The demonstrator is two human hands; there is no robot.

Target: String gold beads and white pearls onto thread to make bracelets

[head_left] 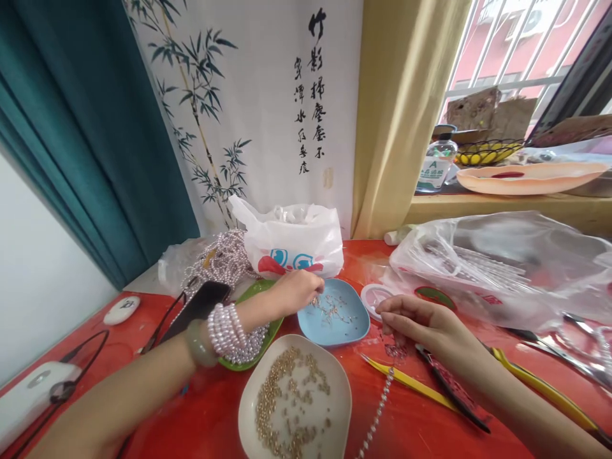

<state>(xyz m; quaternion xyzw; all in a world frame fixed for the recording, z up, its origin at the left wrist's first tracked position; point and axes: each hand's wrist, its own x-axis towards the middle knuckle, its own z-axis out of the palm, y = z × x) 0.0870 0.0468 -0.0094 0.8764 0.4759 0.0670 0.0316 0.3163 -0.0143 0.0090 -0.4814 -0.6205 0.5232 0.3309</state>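
My left hand (pixel 299 292) is over the edge of the blue plate (pixel 310 331), fingertips pinched together; anything between them is too small to make out. Small metallic jewellery pieces (pixel 335 308) lie scattered on that plate. At the right, the thumb and fingers of my right hand (pixel 425 320) are closed on the end of a pearl bead strand (pixel 381 408), which hangs down toward the front of the table. In front of the blue plate stands a cream plate (pixel 340 401) with gold beads (pixel 270 395). A green plate (pixel 273 333) of pearly beads is partly under my left forearm.
Yellow tweezers (pixel 411 381), dark pliers (pixel 449 390) and yellow-handled pliers (pixel 540 390) lie around my right forearm. A white bag (pixel 296 239) and bead strands (pixel 222 258) are at the back. A clear plastic bag (pixel 507 261) spreads at right; a phone (pixel 203 306) lies at left.
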